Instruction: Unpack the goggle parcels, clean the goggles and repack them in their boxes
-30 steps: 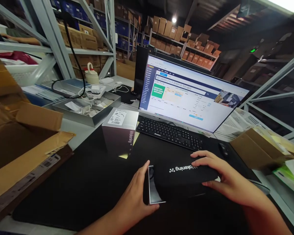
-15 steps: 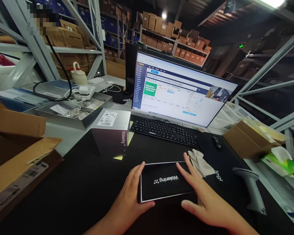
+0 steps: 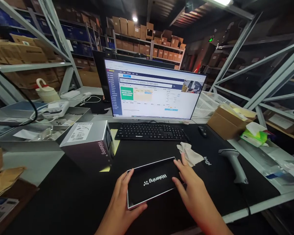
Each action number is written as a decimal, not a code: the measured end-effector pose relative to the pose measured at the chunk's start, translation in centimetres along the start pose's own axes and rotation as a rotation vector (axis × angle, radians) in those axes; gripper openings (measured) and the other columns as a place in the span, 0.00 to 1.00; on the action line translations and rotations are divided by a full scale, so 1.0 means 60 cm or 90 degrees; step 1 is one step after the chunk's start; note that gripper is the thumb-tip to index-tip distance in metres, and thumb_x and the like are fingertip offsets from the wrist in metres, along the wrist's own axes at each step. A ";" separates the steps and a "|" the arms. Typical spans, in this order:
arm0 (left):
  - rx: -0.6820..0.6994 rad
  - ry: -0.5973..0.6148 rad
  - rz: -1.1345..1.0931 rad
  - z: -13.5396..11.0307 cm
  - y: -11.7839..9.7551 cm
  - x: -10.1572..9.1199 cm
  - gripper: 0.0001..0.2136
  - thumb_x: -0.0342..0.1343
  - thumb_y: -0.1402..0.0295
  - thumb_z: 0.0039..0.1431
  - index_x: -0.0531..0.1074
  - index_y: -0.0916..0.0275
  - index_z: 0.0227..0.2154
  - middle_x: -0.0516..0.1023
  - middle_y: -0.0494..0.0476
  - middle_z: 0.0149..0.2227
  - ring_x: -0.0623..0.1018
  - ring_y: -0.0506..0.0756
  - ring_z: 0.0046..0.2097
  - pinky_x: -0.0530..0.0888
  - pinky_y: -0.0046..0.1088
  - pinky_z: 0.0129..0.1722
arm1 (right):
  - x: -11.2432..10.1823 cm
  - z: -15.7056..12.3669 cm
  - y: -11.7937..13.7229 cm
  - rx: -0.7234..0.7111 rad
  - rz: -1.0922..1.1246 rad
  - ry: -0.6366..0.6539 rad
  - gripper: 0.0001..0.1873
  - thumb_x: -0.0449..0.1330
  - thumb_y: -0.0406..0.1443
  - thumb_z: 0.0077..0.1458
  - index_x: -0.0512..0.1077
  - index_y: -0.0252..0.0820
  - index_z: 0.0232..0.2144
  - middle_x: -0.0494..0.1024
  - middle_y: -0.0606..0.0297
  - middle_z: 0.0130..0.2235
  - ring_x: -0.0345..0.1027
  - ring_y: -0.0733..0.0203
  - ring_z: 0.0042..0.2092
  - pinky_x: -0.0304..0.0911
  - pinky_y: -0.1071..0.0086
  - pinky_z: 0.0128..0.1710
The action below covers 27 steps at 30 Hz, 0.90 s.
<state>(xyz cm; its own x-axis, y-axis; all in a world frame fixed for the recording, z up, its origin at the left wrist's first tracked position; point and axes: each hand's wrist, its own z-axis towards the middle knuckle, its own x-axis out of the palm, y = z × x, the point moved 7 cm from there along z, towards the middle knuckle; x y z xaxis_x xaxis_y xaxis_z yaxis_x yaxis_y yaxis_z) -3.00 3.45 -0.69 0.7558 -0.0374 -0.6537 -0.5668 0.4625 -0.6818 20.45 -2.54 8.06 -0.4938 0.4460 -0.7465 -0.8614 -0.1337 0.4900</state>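
A shallow black box with white edges and "Wakening" lettering, upside down from my viewpoint, is held over the black desk mat. Around its left end, my left hand is closed, thumb along the near edge and fingers at the far left corner. My right hand grips the opposite end, with its thumb over the near side and fingers at the far right corner. A crumpled light cloth lies just beyond my right fingers. To the left stands a larger silver-and-dark Wakening carton with a label on top.
Behind the box are a keyboard and a lit monitor. A mouse, barcode scanner, cardboard box and tissue pack are at right. Metal trays and an open cardboard carton line the left.
The view has turned right, shifting the scene left. The box's right end is tilted farther away from me. My right thumb has moved from below the box onto its near edge.
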 end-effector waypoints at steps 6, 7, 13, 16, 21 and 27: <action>0.081 -0.049 0.078 -0.003 -0.007 -0.010 0.42 0.59 0.55 0.59 0.41 0.52 0.71 0.52 0.71 0.68 0.61 0.73 0.67 0.66 0.64 0.60 | -0.026 -0.017 -0.004 -0.031 0.004 -0.124 0.15 0.56 0.32 0.64 0.76 0.45 0.51 0.75 0.55 0.59 0.76 0.49 0.53 0.76 0.59 0.50; 0.113 -0.101 0.105 0.000 -0.018 -0.031 0.43 0.56 0.50 0.60 0.40 0.55 0.71 0.48 0.72 0.70 0.56 0.76 0.69 0.59 0.68 0.62 | -0.041 -0.016 -0.006 -0.039 -0.001 -0.160 0.12 0.58 0.32 0.64 0.78 0.46 0.46 0.80 0.57 0.52 0.79 0.51 0.48 0.77 0.61 0.47; 0.195 -0.357 0.294 0.067 -0.095 -0.217 0.43 0.58 0.51 0.60 0.41 0.51 0.71 0.35 0.61 0.73 0.42 0.73 0.72 0.45 0.61 0.69 | -0.039 0.027 -0.081 -0.036 0.250 0.105 0.57 0.73 0.52 0.44 0.52 0.46 0.69 0.61 0.47 0.67 0.65 0.42 0.62 0.66 0.52 0.58; 0.052 -0.356 0.320 0.129 -0.082 -0.264 0.45 0.65 0.54 0.53 0.48 0.56 0.69 0.32 0.66 0.72 0.40 0.76 0.72 0.47 0.59 0.69 | 0.031 0.018 -0.101 -0.026 0.331 0.340 0.81 0.77 0.52 0.34 0.24 0.45 0.71 0.39 0.43 0.73 0.40 0.41 0.72 0.47 0.46 0.67; -0.108 -0.332 0.283 0.167 -0.041 -0.245 0.38 0.64 0.53 0.55 0.57 0.65 0.63 0.34 0.73 0.70 0.41 0.80 0.70 0.50 0.59 0.68 | 0.065 -0.011 -0.106 0.105 0.304 0.231 0.70 0.74 0.41 0.41 0.31 0.41 0.72 0.50 0.41 0.70 0.48 0.40 0.70 0.52 0.47 0.66; -0.132 -0.470 -0.012 0.148 -0.019 -0.271 0.32 0.62 0.58 0.58 0.56 0.62 0.60 0.45 0.62 0.67 0.46 0.65 0.70 0.48 0.41 0.71 | -0.014 -0.041 -0.071 -0.017 0.240 0.020 0.60 0.74 0.44 0.42 0.45 0.49 0.70 0.53 0.48 0.69 0.51 0.35 0.68 0.52 0.41 0.65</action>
<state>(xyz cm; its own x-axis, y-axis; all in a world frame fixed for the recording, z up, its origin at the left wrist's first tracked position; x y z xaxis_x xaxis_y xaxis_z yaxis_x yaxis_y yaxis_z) -11.75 11.43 13.62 0.7473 0.5915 -0.3029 -0.5470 0.2886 -0.7858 24.23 -4.52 5.50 -0.7799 0.3340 -0.5293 -0.6209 -0.3059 0.7218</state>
